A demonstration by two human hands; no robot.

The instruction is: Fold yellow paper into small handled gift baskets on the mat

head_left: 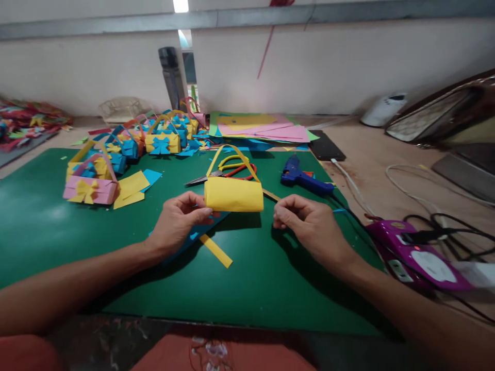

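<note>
Left hand [176, 219] pinches the yellow basket [233, 194] by its near-left edge; right hand [305, 219] is curled shut just right of it, whether on anything I can't tell. Keep the grip light — paper crushes. Yellow strip [215, 250] lies below the left fingers, scissors [228, 172] beyond on the green mat [46, 226], against a white wall.

In front of you the green mat [240, 288] is bare, only a yellow paper strip [216, 251] lies there. Behind the yellow paper bag [233, 195] you meet scissors [224, 172] and a blue glue gun [303, 178]. Finished baskets [93, 180] block the left, cables [425, 226] the right
</note>
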